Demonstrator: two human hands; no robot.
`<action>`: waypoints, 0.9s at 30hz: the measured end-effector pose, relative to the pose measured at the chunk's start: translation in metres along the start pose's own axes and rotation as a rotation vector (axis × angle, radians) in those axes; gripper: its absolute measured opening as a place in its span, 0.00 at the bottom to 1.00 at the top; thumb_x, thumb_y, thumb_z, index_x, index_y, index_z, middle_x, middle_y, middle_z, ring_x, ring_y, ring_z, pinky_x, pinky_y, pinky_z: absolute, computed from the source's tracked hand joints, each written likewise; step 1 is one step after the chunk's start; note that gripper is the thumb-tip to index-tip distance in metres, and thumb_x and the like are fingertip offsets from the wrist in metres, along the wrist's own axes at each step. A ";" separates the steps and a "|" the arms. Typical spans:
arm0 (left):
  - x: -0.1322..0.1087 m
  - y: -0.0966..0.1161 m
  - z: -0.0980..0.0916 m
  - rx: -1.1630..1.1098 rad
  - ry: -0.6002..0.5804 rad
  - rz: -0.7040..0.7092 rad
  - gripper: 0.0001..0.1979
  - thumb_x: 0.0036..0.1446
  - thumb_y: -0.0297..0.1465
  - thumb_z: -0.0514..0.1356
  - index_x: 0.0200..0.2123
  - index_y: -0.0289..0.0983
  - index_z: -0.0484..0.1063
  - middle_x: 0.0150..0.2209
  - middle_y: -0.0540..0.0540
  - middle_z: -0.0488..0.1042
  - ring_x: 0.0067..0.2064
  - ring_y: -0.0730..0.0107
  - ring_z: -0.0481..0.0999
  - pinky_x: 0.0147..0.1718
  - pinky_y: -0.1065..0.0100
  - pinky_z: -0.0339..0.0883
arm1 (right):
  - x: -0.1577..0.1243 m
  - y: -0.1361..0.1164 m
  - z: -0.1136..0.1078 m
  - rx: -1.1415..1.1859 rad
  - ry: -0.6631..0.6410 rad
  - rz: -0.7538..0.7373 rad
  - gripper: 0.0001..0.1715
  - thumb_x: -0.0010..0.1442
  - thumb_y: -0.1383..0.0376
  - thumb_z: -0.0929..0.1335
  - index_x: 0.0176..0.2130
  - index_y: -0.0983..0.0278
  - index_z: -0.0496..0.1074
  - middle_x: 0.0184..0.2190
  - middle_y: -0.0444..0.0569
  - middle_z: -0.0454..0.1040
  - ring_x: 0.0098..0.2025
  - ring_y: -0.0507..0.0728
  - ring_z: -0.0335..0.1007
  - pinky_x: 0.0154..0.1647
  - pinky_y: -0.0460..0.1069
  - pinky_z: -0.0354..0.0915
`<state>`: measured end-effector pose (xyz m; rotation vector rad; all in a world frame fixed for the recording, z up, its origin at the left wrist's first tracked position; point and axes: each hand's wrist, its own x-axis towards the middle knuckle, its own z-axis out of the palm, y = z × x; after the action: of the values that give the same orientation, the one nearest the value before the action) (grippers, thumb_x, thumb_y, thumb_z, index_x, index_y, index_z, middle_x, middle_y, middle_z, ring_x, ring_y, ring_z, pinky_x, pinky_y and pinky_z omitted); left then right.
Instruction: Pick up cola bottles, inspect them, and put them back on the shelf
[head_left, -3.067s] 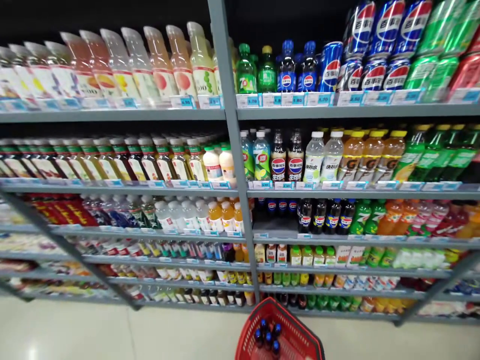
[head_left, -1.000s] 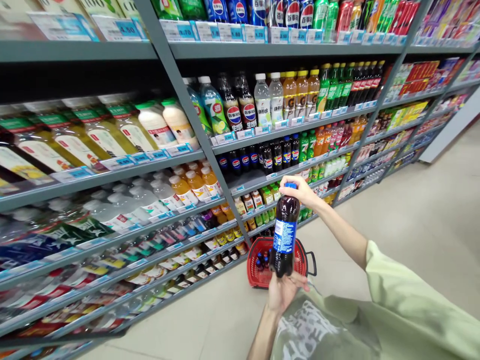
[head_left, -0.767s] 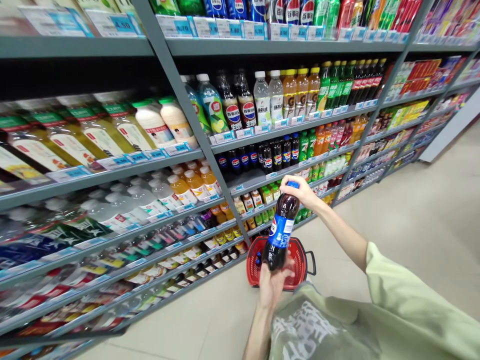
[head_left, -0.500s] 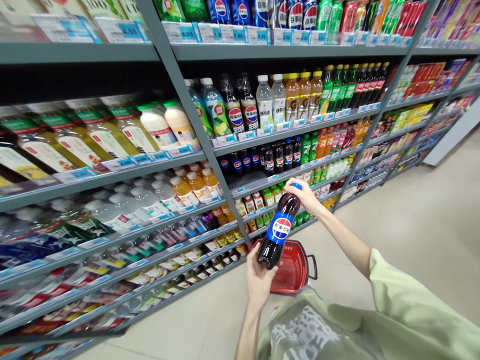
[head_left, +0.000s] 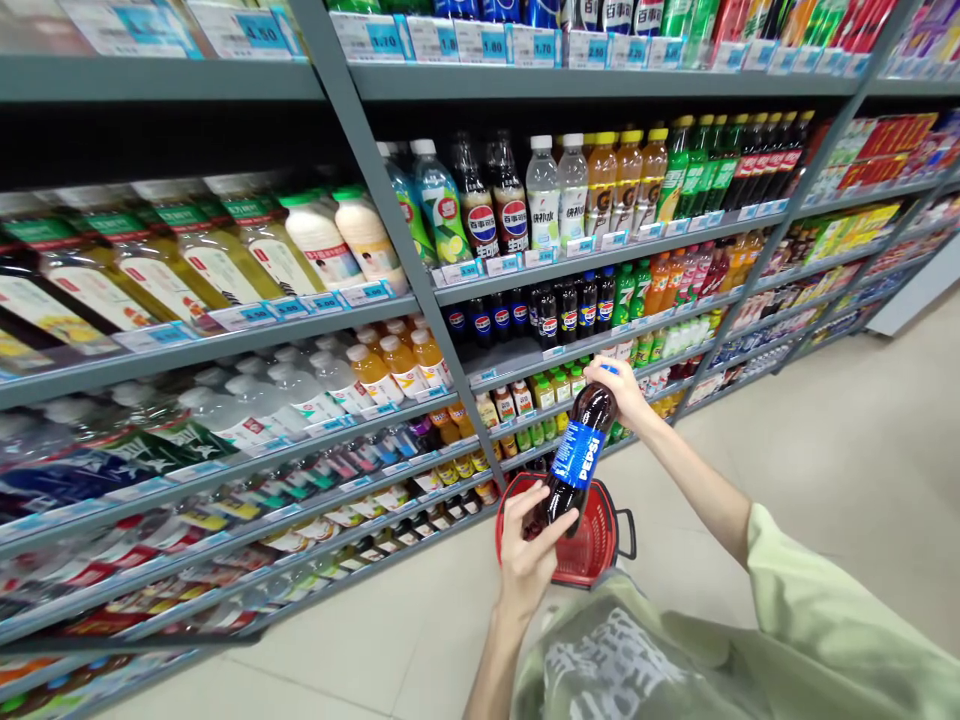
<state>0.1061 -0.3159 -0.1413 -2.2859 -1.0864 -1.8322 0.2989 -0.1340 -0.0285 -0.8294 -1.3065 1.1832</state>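
Observation:
Between my hands is a dark cola bottle (head_left: 579, 455) with a blue Pepsi label, tilted with its cap up and to the right. My right hand (head_left: 616, 388) is closed round its blue cap and neck. At the base, my left hand (head_left: 529, 540) has its fingers curled along the bottle's lower end, thumb on one side and fingers on the other. Below the bottle, a red shopping basket (head_left: 600, 535) with a black handle rests on the floor, partly covered by the bottle and my left hand.
Tall grey shelves (head_left: 300, 345) of bottled drinks run along the left and front. Small cola bottles (head_left: 547, 312) stand on a middle shelf, with a gap at their left front. Pale floor tiles (head_left: 750, 450) lie to the right.
The bottle has been turned about its length, so the label shows PEPSI lettering instead of the round logo. My left fingers have shifted on its base. The view has moved slightly.

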 end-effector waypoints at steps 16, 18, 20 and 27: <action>-0.056 0.001 0.059 -0.896 0.134 -0.976 0.41 0.52 0.37 0.73 0.67 0.44 0.63 0.67 0.37 0.64 0.69 0.47 0.63 0.68 0.53 0.58 | -0.019 0.011 0.012 -0.485 -0.061 -0.101 0.25 0.57 0.50 0.72 0.22 0.63 0.64 0.21 0.43 0.64 0.26 0.52 0.58 0.31 0.49 0.56; -0.061 -0.003 0.064 -0.816 0.141 -1.047 0.41 0.48 0.35 0.76 0.64 0.41 0.66 0.65 0.36 0.68 0.67 0.46 0.66 0.68 0.53 0.58 | -0.022 0.019 0.020 -0.577 -0.081 -0.063 0.27 0.58 0.48 0.71 0.22 0.63 0.63 0.21 0.43 0.63 0.26 0.52 0.58 0.31 0.49 0.56; -0.066 -0.008 0.066 -0.840 0.186 -1.100 0.40 0.46 0.35 0.76 0.62 0.40 0.69 0.63 0.36 0.71 0.66 0.45 0.68 0.68 0.52 0.59 | -0.024 0.026 0.029 -0.625 -0.116 -0.027 0.28 0.59 0.46 0.70 0.23 0.63 0.62 0.21 0.43 0.62 0.26 0.51 0.57 0.31 0.48 0.57; -0.076 -0.013 0.064 -1.378 0.362 -1.329 0.36 0.36 0.32 0.76 0.54 0.43 0.80 0.56 0.39 0.77 0.55 0.38 0.77 0.42 0.51 0.78 | -0.037 0.052 0.034 -0.377 -0.333 0.152 0.23 0.61 0.48 0.72 0.34 0.63 0.65 0.27 0.42 0.62 0.30 0.51 0.60 0.31 0.45 0.60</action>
<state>0.1486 -0.3166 -0.2319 -0.8523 -1.7357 -4.2771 0.2610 -0.1620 -0.0829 -1.0470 -1.8028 1.2500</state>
